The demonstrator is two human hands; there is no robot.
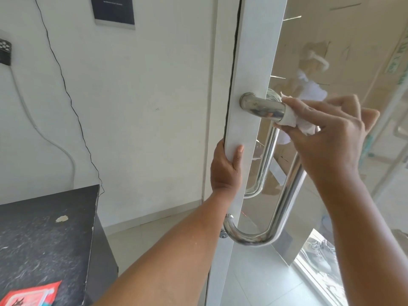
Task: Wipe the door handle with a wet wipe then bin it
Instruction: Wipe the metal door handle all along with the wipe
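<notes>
Fingers (289,127) of right hand (326,133) pinch wet wipe (293,120) around door handle (262,108) top bend; left hand (225,171), 7 o'clock of it, clamps door edge (237,133). Wiping just begun, lower bar and binning left.

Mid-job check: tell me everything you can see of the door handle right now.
The door handle is a shiny metal tube, a long D-shaped pull fixed to the white door frame at a top and a bottom mount. The right hand presses a white wet wipe around its upper bend. The left hand grips the frame edge, not the handle. A matching pull shows through the glass.
</notes>
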